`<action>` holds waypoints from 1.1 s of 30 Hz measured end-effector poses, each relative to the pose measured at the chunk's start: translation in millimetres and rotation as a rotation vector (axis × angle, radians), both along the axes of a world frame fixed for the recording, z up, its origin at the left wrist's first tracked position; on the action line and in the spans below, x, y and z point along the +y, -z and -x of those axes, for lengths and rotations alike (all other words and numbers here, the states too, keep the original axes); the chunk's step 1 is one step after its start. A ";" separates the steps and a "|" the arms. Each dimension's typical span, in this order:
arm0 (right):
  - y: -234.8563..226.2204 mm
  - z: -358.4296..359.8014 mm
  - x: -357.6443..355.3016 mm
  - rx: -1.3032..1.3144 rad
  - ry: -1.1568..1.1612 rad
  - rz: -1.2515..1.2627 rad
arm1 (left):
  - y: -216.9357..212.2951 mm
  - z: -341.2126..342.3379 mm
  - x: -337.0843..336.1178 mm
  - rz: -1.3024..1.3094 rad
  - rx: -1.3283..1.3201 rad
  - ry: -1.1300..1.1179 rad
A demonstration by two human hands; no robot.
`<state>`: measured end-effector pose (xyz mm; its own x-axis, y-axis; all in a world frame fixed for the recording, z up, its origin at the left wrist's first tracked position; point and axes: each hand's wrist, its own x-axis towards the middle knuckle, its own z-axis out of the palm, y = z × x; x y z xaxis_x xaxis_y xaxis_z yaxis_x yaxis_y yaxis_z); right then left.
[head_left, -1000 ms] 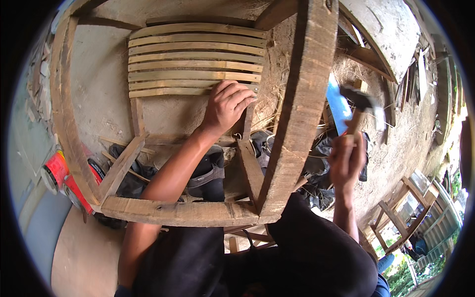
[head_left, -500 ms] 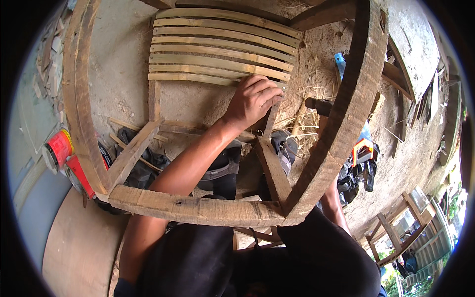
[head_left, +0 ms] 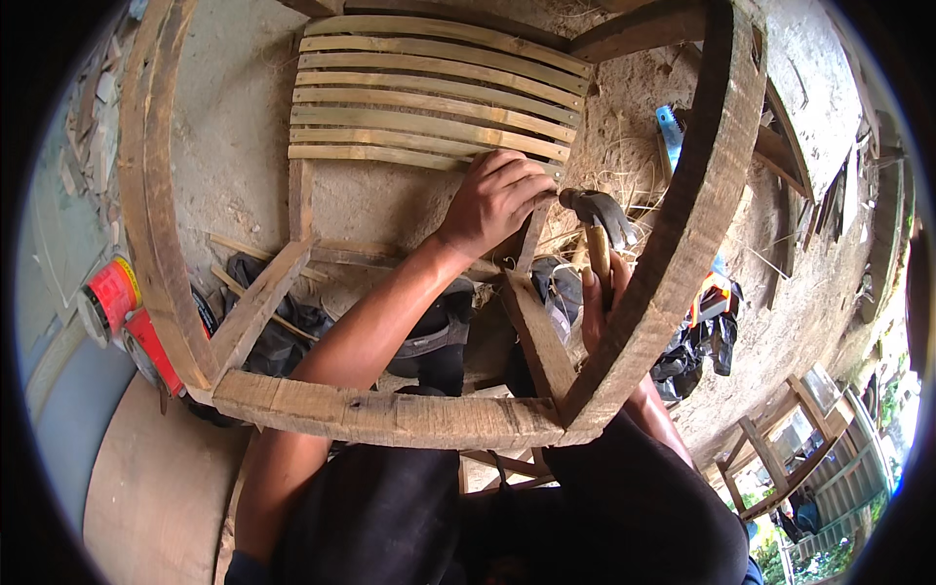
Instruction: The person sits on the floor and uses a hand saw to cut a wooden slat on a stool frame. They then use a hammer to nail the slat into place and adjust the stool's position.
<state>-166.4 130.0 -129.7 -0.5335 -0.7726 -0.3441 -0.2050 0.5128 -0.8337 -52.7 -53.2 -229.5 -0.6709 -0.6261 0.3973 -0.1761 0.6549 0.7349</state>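
Observation:
A wooden chair frame [head_left: 390,414] surrounds my arms, with a row of light slats [head_left: 429,122] across its far part. My left hand [head_left: 495,195] reaches inside the frame to the right end of the nearest slat. Its fingers are pinched together at the tips, and whatever they hold is too small to make out. My right hand [head_left: 606,300], partly hidden behind the frame's right beam, is closed round the wooden handle of a claw hammer [head_left: 600,212]. The hammer's dark face is right beside my left fingertips, by the slat end.
Two red cans [head_left: 109,292] stand at the left by a curved board [head_left: 146,478]. A blue-handled saw [head_left: 669,132] lies beyond the right beam. Black plastic bags [head_left: 697,351] and wood shavings [head_left: 624,161] lie on the ground. Another wooden frame [head_left: 780,453] is at the lower right.
The hammer has swung left from behind the right beam to my left fingertips, bringing my right hand into view. My left hand has stayed at the slat end.

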 end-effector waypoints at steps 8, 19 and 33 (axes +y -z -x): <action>-2.0 0.3 -1.2 0.035 -0.049 0.037 | 0.1 -0.5 -0.2 -0.001 -0.008 0.002; -6.0 3.6 -1.7 0.021 -0.106 -0.026 | 3.3 -1.0 0.6 0.064 -0.027 -0.007; 26.0 10.9 25.8 0.133 -0.302 0.225 | 5.9 1.6 3.2 0.077 -0.029 -0.014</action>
<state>-177.3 155.8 -155.7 -0.2991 -0.9499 -0.0911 -0.4326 0.2201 -0.8743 -54.3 -50.0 -235.4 -0.6743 -0.6035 0.4256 -0.2055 0.7069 0.6768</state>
